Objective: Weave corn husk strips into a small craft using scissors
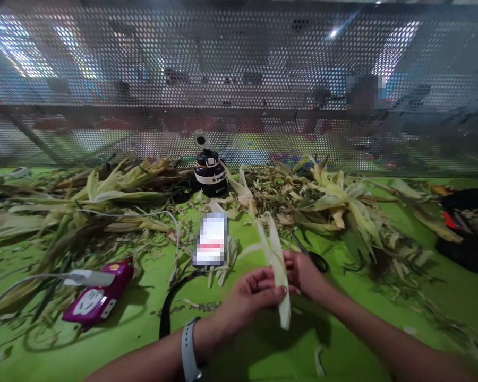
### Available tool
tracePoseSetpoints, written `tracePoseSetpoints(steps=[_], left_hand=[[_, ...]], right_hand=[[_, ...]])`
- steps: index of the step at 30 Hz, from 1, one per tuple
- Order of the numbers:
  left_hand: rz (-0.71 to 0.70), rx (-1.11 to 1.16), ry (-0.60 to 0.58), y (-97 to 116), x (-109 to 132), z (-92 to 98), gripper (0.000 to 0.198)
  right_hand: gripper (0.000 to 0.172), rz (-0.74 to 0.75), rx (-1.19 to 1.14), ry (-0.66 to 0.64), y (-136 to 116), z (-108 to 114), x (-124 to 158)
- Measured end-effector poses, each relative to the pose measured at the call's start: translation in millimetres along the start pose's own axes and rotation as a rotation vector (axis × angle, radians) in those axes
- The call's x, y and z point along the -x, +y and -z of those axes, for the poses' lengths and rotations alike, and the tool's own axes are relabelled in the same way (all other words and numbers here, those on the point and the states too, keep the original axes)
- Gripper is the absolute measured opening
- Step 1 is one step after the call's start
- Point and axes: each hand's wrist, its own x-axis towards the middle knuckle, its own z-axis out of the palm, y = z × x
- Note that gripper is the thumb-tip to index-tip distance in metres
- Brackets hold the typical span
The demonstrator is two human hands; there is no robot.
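Strips of pale corn husk (pixel 276 254) hang between my two hands above the green table (pixel 239 350). My left hand (pixel 255 292), with a light watch strap on the wrist, is closed on the husk, thumb on its lower part. Behind the strip, my right hand (pixel 300 276) has its fingers bent against the same husk, partly hidden by it. Dark-handled scissors (pixel 317 261) lie just beyond my right hand. A phone (pixel 211 239) with a lit screen lies left of the husk, beside a small heap of narrow husk strips (pixel 222 273).
Piles of husks lie at the left (pixel 115 185) and right (pixel 352 204). A black bottle (pixel 210 175) stands at the back before a perforated metal screen (pixel 239 69). A purple power adapter (pixel 99 292) with a white plug and cables sits at front left. A black strap (pixel 168 307) lies nearby.
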Motion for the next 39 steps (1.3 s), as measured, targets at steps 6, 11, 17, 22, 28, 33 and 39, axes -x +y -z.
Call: tracePoseSetpoints(steps=[6, 11, 17, 22, 28, 33, 39], left_hand=[[-0.002, -0.069, 0.287, 1, -16, 12.7, 0.035], [0.028, -0.059, 0.285, -3, -17, 12.6, 0.038], [0.035, -0.06, 0.248, -6, -16, 12.0, 0.032], [0.045, -0.04, 0.227, -8, -16, 14.3, 0.025], [0.047, 0.006, 0.295, -13, -17, 18.9, 0.017], [0.003, -0.056, 0.283, -13, -15, 19.5, 0.018], [-0.03, -0.218, 0.208, -12, -16, 16.6, 0.027]], right_hand=[[0.033, 0.072, 0.028, 0.227, -20, 30, 21], [0.034, -0.002, 0.02, -0.019, -12, -1, 37], [0.034, -0.005, -0.004, 0.012, -4, -12, 30], [0.028, 0.039, 0.06, 0.007, 6, -10, 30], [0.023, 0.127, 0.136, -0.002, 11, -9, 32], [0.021, 0.128, 0.187, 0.023, 8, -10, 33], [0.011, 0.197, 0.214, -0.004, 8, -11, 36]])
